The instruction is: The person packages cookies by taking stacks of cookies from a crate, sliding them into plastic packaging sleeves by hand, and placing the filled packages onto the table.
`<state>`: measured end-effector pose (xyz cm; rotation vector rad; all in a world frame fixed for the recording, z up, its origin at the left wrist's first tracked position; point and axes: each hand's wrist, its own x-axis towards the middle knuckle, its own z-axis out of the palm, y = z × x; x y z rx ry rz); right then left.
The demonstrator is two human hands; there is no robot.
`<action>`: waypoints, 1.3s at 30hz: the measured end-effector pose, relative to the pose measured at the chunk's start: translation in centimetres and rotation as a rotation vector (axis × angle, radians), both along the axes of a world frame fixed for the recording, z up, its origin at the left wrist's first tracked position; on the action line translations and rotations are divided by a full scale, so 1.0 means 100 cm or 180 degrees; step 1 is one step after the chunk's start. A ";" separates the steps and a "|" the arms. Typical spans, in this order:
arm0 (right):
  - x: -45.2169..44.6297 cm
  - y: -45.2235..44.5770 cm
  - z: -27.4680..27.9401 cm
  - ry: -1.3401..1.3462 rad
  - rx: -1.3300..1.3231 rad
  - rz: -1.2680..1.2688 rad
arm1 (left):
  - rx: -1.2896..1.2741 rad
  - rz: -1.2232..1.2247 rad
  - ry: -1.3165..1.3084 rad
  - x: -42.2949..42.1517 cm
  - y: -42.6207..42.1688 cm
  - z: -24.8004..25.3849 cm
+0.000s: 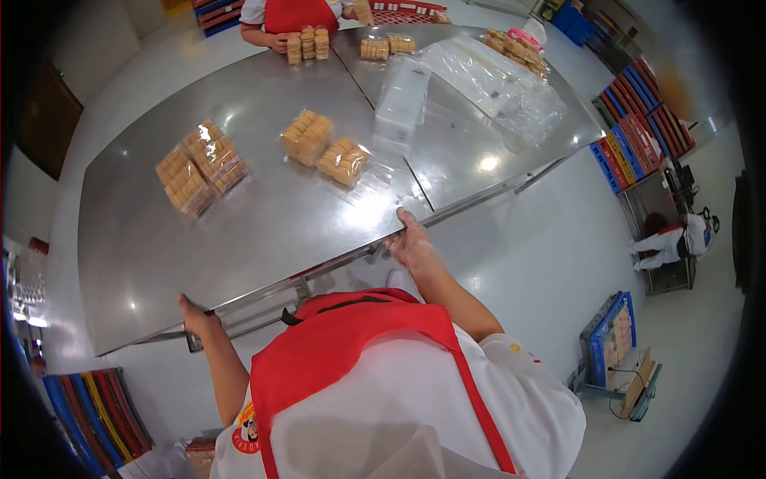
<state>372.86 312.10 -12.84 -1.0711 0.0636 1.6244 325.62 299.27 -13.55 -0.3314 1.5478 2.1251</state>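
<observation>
My left hand (198, 317) is at the near left edge of the steel table (263, 215), thumb on top and fingers hooked below the rim. Further right along the same edge, my right hand (408, 239) grips the rim in the same way. Two clear packs of round biscuits (203, 166) lie side by side on the left of the table. Nearer the middle are two more biscuit packs, one behind (306, 137) and one in front (343, 161), with loose clear wrap beside the front one. Neither hand touches the packs.
Across the table a person in a red apron (299, 14) has a hand by stacked biscuits (308, 45). Clear plastic bags (503, 92) and more packs (387, 46) lie at the back right. Coloured crates (96, 419) stand lower left; another person (678, 242) is far right.
</observation>
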 end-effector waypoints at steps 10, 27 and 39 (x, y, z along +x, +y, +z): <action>0.113 -0.040 0.014 -0.1329 0.0141 0.0837 | 0.0267 -0.0158 0.0366 -0.004 -0.011 -0.018; 0.176 0.209 0.123 -0.2393 0.1675 0.0009 | -0.2661 0.1014 0.1257 0.024 -0.005 -0.013; 0.165 0.377 0.116 -0.4548 0.2252 0.0091 | -0.3356 0.1253 0.1809 0.027 0.013 -0.024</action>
